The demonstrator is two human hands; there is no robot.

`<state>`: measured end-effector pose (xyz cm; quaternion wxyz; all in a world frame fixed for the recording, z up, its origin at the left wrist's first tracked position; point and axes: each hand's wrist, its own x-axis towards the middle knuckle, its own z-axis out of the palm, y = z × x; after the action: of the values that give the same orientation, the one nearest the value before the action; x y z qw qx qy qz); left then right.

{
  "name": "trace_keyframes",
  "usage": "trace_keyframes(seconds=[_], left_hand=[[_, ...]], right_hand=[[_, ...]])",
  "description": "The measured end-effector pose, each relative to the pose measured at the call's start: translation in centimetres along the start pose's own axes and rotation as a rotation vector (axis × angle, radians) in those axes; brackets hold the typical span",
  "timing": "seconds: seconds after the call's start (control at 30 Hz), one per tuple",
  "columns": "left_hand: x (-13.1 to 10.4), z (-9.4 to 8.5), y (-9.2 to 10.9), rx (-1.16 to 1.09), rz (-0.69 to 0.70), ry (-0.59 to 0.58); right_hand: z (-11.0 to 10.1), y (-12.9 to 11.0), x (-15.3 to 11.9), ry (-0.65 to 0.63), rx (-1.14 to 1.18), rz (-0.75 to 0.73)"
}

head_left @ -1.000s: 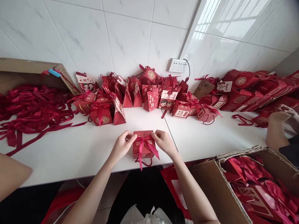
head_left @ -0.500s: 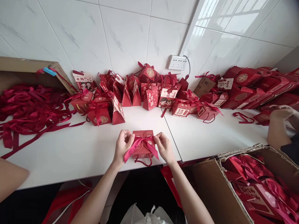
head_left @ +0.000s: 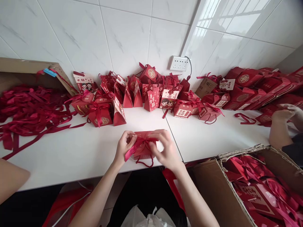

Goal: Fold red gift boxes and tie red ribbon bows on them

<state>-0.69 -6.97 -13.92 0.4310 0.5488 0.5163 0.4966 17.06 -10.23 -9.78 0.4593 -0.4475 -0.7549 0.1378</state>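
A small red gift box (head_left: 140, 154) with gold print lies on the white table in front of me. Its twisted cord handle (head_left: 144, 164) hangs toward me, and a dark-pink satin ribbon (head_left: 130, 152) is tied in a bow across its top. My left hand (head_left: 126, 143) pinches the ribbon's left loop between thumb and fingers at the box's left edge. Over the box's right side is my right hand (head_left: 164, 148), slightly blurred, its thumb and curved fingers apart around the right half of the bow. That hand partly hides the bow and the box's right side.
Loose ribbons (head_left: 35, 110) spill from a carton (head_left: 23, 64) at left. Several decorated boxes (head_left: 151, 98) stand along the wall below a power strip (head_left: 180, 63). A carton (head_left: 210, 186) of ribboned boxes is at right. Another person's hands (head_left: 284, 115) work at far right; an arm (head_left: 11, 178) shows at left.
My right hand has let go of the bow's right loop and moved in over the box, its fingers spreading. My left hand keeps its pinch and has hardly moved.
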Motion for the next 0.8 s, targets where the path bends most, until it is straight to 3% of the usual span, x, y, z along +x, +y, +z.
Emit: trace_keyframes(seconds=[0.1, 0.23, 0.43, 0.63, 0.8], left_hand=[[0.1, 0.0, -0.1, -0.008, 0.002, -0.015], [0.2, 0.2, -0.1, 0.008, 0.008, -0.005], [-0.1, 0.4, 0.1, 0.047, 0.023, 0.047], [-0.2, 0.8, 0.1, 0.042, 0.017, 0.081], [0.0, 1.0, -0.2, 0.014, 0.005, 0.106]], right_hand=[[1.3, -1.1, 0.8, -0.211, -0.183, -0.165], [2.6, -0.3, 1.1, -0.249, -0.298, -0.158], [2.1, 0.6, 0.3, -0.114, -0.263, -0.277], [2.6, 0.2, -1.2, 0.086, -0.391, -0.448], [4.1, -0.7, -2.3, 0.113, -0.423, -0.504]])
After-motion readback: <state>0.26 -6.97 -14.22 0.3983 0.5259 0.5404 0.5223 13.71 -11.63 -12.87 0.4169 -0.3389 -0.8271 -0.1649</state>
